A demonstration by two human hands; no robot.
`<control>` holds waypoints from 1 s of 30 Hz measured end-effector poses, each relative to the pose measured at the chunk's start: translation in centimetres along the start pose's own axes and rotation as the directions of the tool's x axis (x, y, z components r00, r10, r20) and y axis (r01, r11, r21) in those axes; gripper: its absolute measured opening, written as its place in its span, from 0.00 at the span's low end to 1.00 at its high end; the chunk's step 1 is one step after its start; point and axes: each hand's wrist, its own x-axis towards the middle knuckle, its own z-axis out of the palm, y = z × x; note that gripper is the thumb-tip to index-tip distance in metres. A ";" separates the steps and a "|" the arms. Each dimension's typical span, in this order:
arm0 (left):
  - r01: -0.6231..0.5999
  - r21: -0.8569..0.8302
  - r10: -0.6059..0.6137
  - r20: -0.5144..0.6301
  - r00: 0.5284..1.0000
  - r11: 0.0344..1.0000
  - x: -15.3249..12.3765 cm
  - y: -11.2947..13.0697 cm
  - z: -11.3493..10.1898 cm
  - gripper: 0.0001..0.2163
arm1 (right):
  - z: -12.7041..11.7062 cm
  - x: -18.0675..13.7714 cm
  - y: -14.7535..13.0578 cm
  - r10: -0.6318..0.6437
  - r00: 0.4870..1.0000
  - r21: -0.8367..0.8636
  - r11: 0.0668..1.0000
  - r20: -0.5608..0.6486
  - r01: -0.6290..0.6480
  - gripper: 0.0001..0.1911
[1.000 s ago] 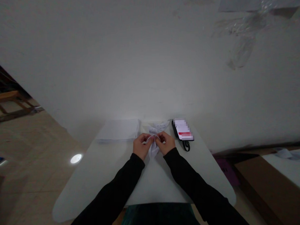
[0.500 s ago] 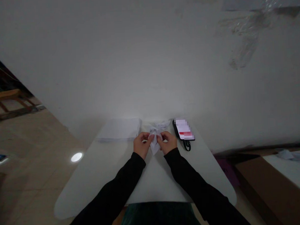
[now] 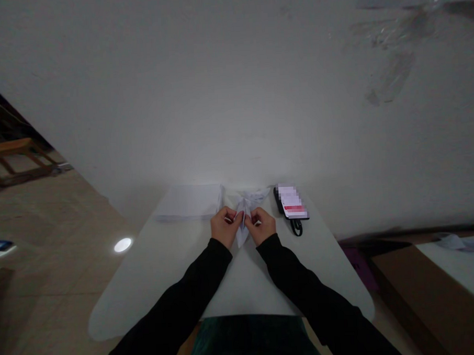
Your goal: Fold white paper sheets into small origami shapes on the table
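A small piece of folded white paper (image 3: 243, 237) is held between my two hands above the white table (image 3: 242, 292). My left hand (image 3: 225, 226) pinches its left side between thumb and fingers. On the other side my right hand (image 3: 262, 226) grips it the same way, thumb tip close to the left thumb. The paper's lower end tapers to a point below the fingers. Just behind the hands lies another piece of creased white paper (image 3: 259, 196). Parts of the folded paper are hidden by the fingertips.
Left of my hands sits a stack of white paper sheets (image 3: 189, 202). A phone (image 3: 293, 202) with a lit screen and a black strap (image 3: 297, 227) lies to the right. The wall (image 3: 233, 94) rises behind the table. A brown box (image 3: 430, 289) stands at lower right.
My hands have drawn closer together on the folded paper, the right hand shifting slightly left. The paper looks narrower, and its pointed lower end has moved a little left. The view has shifted slightly.
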 end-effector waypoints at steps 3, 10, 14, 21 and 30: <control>0.004 0.046 -0.003 -0.013 1.000 0.999 0.3 -0.3 -0.1 0.11 | 0.2 0.0 0.2 -0.019 1.000 -0.010 1.000 0.018 0.019 0.08; -0.009 0.026 0.008 0.038 0.999 1.000 0.7 -0.3 -0.4 0.12 | 0.3 -0.1 0.5 -0.067 0.995 -0.075 0.995 0.074 0.073 0.09; 0.003 -0.010 -0.001 0.115 0.993 1.000 0.7 -0.1 -0.3 0.11 | 0.0 0.3 0.6 -0.079 0.993 -0.134 0.987 0.087 0.091 0.09; 0.007 -0.086 0.011 0.207 0.978 0.996 0.4 0.2 -0.4 0.10 | -0.4 1.0 0.7 -0.090 0.989 -0.024 0.995 0.120 0.094 0.14; 0.014 -0.102 0.009 0.223 0.975 0.995 0.3 0.6 -0.2 0.09 | -0.3 1.1 0.8 -0.049 0.997 0.098 0.994 0.063 0.043 0.08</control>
